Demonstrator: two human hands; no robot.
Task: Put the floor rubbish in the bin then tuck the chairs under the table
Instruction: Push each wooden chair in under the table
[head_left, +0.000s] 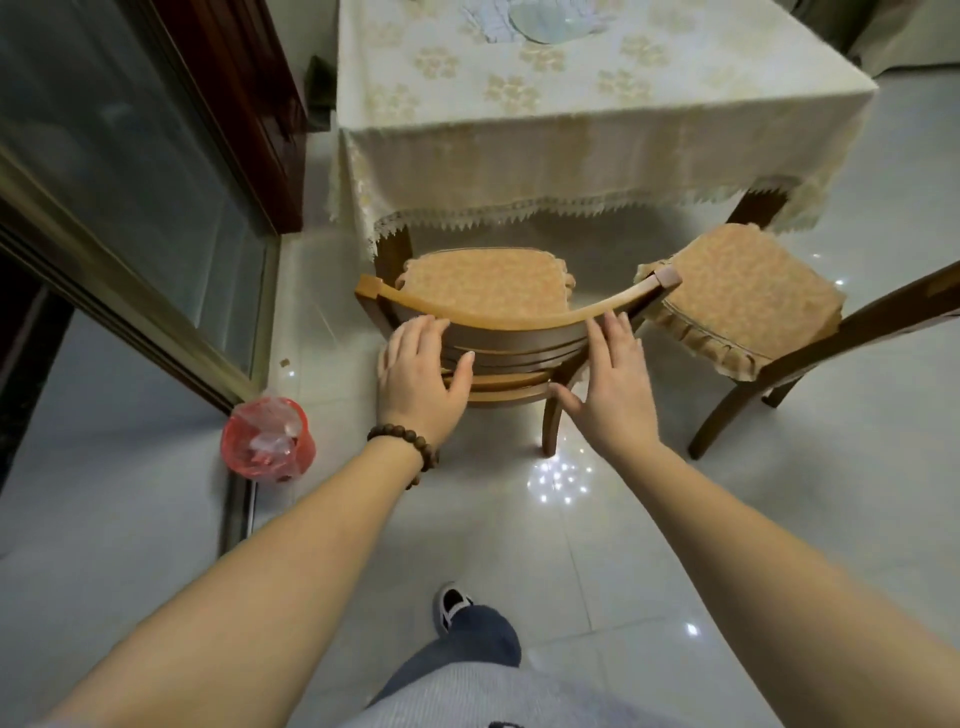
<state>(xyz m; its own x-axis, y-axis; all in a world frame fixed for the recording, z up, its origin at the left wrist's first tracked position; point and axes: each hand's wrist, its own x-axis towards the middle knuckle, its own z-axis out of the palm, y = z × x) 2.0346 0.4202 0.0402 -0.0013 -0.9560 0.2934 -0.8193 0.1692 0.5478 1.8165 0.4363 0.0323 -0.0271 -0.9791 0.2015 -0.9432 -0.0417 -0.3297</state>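
Glossy pale floor tiles (597, 561), lace-clothed table (571, 130), both hands (fingers spread) flat against chair back (519, 332)

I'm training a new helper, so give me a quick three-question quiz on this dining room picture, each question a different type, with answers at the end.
1. True or false: the chair in front of the person is already tucked fully under the table.
2. Multiple choice: where is the red bin? A) on the table B) on the floor by the glass door, on the person's left C) under the second chair
3. Short answer: which wrist wears the bead bracelet?

Key
1. False: its seat sits out in front of the tablecloth edge, with the left hand and right hand open against the backrest.
2. B
3. The left.
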